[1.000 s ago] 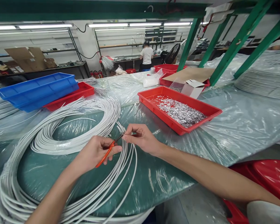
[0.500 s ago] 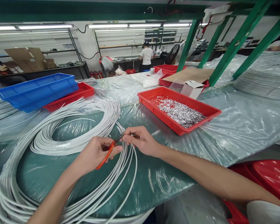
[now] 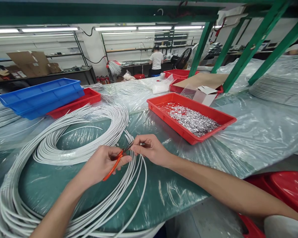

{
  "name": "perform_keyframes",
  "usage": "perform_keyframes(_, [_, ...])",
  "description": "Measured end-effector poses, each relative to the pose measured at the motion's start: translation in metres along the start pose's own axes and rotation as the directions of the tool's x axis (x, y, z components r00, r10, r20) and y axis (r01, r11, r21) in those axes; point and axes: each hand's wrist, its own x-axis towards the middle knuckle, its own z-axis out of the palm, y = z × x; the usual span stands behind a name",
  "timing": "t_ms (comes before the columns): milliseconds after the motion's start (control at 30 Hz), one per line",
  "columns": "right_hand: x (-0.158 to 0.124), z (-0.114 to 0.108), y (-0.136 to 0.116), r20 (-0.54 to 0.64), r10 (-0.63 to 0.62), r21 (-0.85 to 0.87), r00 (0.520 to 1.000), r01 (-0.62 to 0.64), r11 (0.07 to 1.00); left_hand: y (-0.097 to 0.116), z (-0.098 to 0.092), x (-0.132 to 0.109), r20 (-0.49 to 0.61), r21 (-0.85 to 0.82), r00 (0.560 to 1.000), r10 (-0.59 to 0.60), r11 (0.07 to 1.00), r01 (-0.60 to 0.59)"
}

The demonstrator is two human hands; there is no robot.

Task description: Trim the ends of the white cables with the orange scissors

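Observation:
My left hand (image 3: 106, 165) is closed around an orange-handled tool (image 3: 113, 169) with slim, dark metal jaws. The jaws point up and right and meet the fingertips of my right hand (image 3: 151, 150). Thumb and fingers of that right hand are pinched together on a white cable (image 3: 145, 175), which curves down from them. The cable's tip is hidden by the fingers. Below and behind both hands runs a loose bundle of white cables (image 3: 106, 201). A second coil of white cables (image 3: 114, 127) lies just beyond my left hand.
A red tray (image 3: 161, 114) of small shiny metal pieces stands beyond my right hand. Blue trays (image 3: 42, 96) rest on another red tray (image 3: 93, 96) at the left. Green posts (image 3: 255, 46) rise at right. A red stool (image 3: 288, 188) is near my right arm. A person (image 3: 156, 61) sits far back.
Both hands keep almost the same place and grip. The view has shifted very slightly.

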Motion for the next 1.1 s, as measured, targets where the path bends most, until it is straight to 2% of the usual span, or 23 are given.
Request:
perform_keyframes(167, [-0.001, 0.001, -0.002, -0.028, 0.002, -0.002, 1.000, -0.002, 1.000, 0.000, 0.002, 0.000, 0.006, -0.028, 1.000, -0.019, 0.999, 0.019])
perform_keyframes(400, [-0.004, 0.003, -0.004, -0.075, -0.032, -0.094, 0.997, 0.025, 0.995, 0.001, 0.002, -0.001, 0.016, -0.016, 0.999, -0.052, 0.999, 0.052])
perform_keyframes(567, [-0.010, 0.008, -0.006, -0.184, -0.210, -0.357, 0.960, 0.134, 0.924, 0.002, 0.004, -0.002, 0.019, -0.024, 0.998, -0.059, 0.998, 0.060])
perform_keyframes(633, [-0.011, 0.010, -0.006, -0.198, -0.231, -0.399, 0.953, 0.137, 0.907, 0.004, 0.003, -0.002, 0.015, -0.030, 0.997, -0.071, 0.997, 0.072])
perform_keyframes(733, [-0.010, 0.010, -0.005, -0.169, -0.157, -0.322, 0.973, 0.096, 0.942, 0.006, 0.001, -0.003, 0.001, -0.046, 0.995, -0.100, 0.994, 0.100])
perform_keyframes(867, [-0.005, 0.006, -0.004, -0.069, -0.068, -0.169, 0.995, 0.056, 0.984, 0.006, -0.001, -0.002, -0.009, -0.047, 0.994, -0.108, 0.993, 0.108])
perform_keyframes(1000, [-0.001, 0.001, -0.004, 0.027, 0.038, -0.006, 0.999, -0.038, 0.999, 0.005, -0.002, -0.002, -0.026, -0.048, 0.993, -0.113, 0.993, 0.111])
perform_keyframes(1100, [0.001, -0.001, -0.003, 0.039, 0.089, 0.047, 0.995, -0.091, 0.995, 0.006, -0.002, -0.002, -0.022, -0.053, 0.994, -0.111, 0.993, 0.110])
